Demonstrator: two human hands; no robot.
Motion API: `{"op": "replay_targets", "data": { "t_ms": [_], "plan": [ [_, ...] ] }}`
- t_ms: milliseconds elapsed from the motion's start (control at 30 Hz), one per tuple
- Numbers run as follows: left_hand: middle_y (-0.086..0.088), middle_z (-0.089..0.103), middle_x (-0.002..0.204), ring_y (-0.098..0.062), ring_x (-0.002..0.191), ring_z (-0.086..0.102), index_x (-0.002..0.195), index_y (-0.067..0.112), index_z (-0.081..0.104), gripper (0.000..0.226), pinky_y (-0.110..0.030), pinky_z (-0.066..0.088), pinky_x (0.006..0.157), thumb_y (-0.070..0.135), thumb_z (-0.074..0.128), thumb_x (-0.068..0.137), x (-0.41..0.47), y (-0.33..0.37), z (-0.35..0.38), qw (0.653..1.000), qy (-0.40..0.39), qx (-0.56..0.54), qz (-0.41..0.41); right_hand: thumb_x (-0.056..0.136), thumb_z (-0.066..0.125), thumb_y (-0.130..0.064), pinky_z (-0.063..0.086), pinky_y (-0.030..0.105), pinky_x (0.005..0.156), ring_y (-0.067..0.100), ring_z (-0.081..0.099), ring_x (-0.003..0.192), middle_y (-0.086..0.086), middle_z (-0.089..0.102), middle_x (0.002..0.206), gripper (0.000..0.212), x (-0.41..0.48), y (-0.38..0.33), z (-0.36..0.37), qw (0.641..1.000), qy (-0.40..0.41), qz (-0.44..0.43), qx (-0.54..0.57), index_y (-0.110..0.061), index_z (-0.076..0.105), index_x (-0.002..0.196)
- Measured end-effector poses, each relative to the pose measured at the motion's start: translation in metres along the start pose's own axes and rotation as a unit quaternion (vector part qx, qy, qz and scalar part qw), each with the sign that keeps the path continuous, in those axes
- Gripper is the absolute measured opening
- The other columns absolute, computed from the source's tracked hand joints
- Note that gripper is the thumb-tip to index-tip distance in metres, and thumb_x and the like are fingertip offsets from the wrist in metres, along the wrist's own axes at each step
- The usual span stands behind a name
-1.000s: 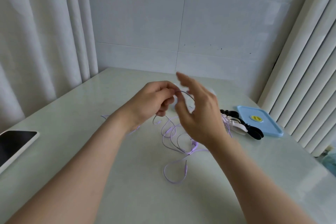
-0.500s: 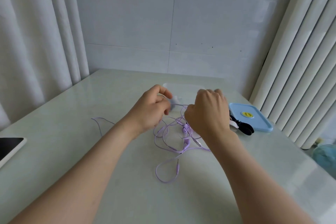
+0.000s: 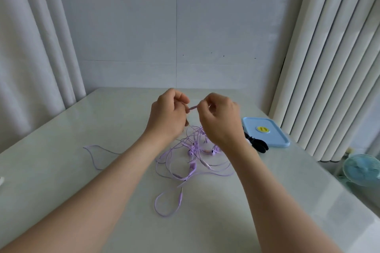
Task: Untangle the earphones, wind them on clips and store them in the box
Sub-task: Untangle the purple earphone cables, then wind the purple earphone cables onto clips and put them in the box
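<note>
Over the pale table [image 3: 86, 181], my left hand [image 3: 167, 118] and right hand [image 3: 221, 122] are each pinching a short stretch of the earphones [image 3: 192, 150] above their centre-frame tangle, and I am judging gentle teasing safer than yanking.

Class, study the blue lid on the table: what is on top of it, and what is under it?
A round yellow sticker sits on the blue lid. Anything underneath is covered by it, so unseen.

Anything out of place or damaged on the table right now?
Just the earphones: a tangled heap in the middle of the table, one strand straying far left. The left hand and right hand pinch a piece above it. Nothing looks spilled or broken.
</note>
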State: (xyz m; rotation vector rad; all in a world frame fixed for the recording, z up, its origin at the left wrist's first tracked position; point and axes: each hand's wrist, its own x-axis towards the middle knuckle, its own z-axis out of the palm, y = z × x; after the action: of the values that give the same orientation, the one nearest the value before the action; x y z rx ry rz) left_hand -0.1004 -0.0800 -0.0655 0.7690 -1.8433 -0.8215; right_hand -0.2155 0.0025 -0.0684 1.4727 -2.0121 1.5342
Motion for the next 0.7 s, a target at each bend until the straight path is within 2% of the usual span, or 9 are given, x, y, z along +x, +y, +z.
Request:
{"op": "replay_targets", "data": {
  "t_ms": [67, 133, 200, 233, 300, 400, 533, 600, 700],
  "plan": [
    [0.004, 0.073, 0.091, -0.015, 0.079, 0.069, 0.098, 0.016, 0.070, 0.037, -0.024, 0.054, 0.071, -0.006, 0.042, 0.092, 0.009, 0.008, 0.017, 0.996, -0.020, 0.068, 0.049, 0.084, 0.060, -0.021, 0.031, 0.023, 0.056, 0.016, 0.038, 0.057, -0.006, 0.043, 0.050, 0.023, 0.008, 0.010, -0.010, 0.992, 0.114, 0.041, 0.023, -0.016, 0.054, 0.062],
    [0.005, 0.075, 0.099, -0.013, 0.092, 0.068, 0.102, 0.017, 0.075, 0.038, -0.022, 0.052, 0.084, -0.006, 0.046, 0.093, 0.016, 0.014, 0.035, 0.986, -0.074, 0.113, 0.097, 0.083, 0.060, -0.025, 0.029, 0.030, 0.066, 0.020, 0.042, 0.069, -0.010, 0.048, 0.057, 0.023, 0.011, 0.021, -0.016, 0.977, 0.197, 0.079, -0.021, -0.018, 0.054, 0.061],
    [0.001, 0.076, 0.105, -0.013, 0.099, 0.068, 0.110, 0.015, 0.077, 0.037, -0.022, 0.049, 0.087, -0.003, 0.048, 0.096, 0.021, 0.020, 0.059, 0.972, -0.137, 0.139, 0.127, 0.087, 0.058, -0.028, 0.027, 0.033, 0.075, 0.027, 0.044, 0.083, -0.005, 0.055, 0.070, 0.023, 0.014, 0.036, -0.021, 0.961, 0.240, 0.122, -0.066, -0.016, 0.060, 0.067],
    [-0.001, 0.075, 0.103, -0.016, 0.098, 0.067, 0.113, 0.014, 0.077, 0.037, -0.023, 0.047, 0.084, -0.002, 0.048, 0.097, 0.024, 0.021, 0.071, 0.964, -0.163, 0.157, 0.139, 0.091, 0.057, -0.028, 0.027, 0.034, 0.079, 0.029, 0.044, 0.089, -0.001, 0.057, 0.077, 0.023, 0.015, 0.045, -0.021, 0.955, 0.247, 0.142, -0.082, -0.015, 0.063, 0.073],
    [0.000, 0.067, 0.087, -0.024, 0.090, 0.062, 0.110, 0.011, 0.076, 0.035, -0.026, 0.041, 0.077, -0.004, 0.048, 0.096, 0.030, 0.022, 0.094, 0.944, -0.202, 0.208, 0.160, 0.100, 0.050, -0.027, 0.023, 0.036, 0.083, 0.033, 0.046, 0.101, 0.005, 0.061, 0.091, 0.023, 0.016, 0.062, -0.022, 0.946, 0.243, 0.179, -0.116, -0.014, 0.066, 0.089],
    [-0.004, 0.052, 0.074, -0.032, 0.084, 0.050, 0.090, 0.010, 0.067, 0.029, -0.038, 0.036, 0.070, -0.011, 0.048, 0.086, 0.033, 0.021, 0.121, 0.903, -0.258, 0.299, 0.171, 0.108, 0.041, -0.027, 0.026, 0.040, 0.087, 0.035, 0.047, 0.110, 0.009, 0.066, 0.105, 0.026, 0.017, 0.081, -0.025, 0.936, 0.242, 0.224, -0.125, -0.013, 0.063, 0.105],
    [-0.002, 0.051, 0.084, -0.029, 0.105, 0.028, 0.091, 0.015, 0.058, 0.015, -0.044, 0.023, 0.081, 0.002, 0.052, 0.088, 0.029, 0.026, 0.136, 0.813, -0.290, 0.479, 0.158, 0.110, 0.036, -0.027, 0.032, 0.046, 0.092, 0.036, 0.047, 0.112, 0.011, 0.069, 0.108, 0.030, 0.018, 0.099, -0.026, 0.930, 0.222, 0.262, -0.133, -0.012, 0.061, 0.108],
    [-0.004, 0.049, 0.084, -0.031, 0.109, 0.025, 0.084, 0.015, 0.053, 0.014, -0.044, 0.023, 0.084, 0.003, 0.049, 0.090, 0.031, 0.027, 0.142, 0.793, -0.316, 0.504, 0.129, 0.110, 0.035, -0.028, 0.032, 0.046, 0.093, 0.036, 0.048, 0.112, 0.012, 0.070, 0.108, 0.032, 0.018, 0.107, -0.025, 0.928, 0.219, 0.271, -0.135, -0.011, 0.062, 0.108],
    [-0.006, 0.044, 0.083, -0.033, 0.108, 0.026, 0.072, 0.017, 0.042, 0.028, -0.048, 0.028, 0.091, -0.002, 0.048, 0.093, 0.035, 0.026, 0.147, 0.782, -0.344, 0.509, 0.107, 0.109, 0.036, -0.029, 0.032, 0.046, 0.093, 0.037, 0.048, 0.112, 0.012, 0.070, 0.108, 0.033, 0.019, 0.115, -0.024, 0.924, 0.224, 0.279, -0.132, -0.010, 0.063, 0.107]
  ]
}}
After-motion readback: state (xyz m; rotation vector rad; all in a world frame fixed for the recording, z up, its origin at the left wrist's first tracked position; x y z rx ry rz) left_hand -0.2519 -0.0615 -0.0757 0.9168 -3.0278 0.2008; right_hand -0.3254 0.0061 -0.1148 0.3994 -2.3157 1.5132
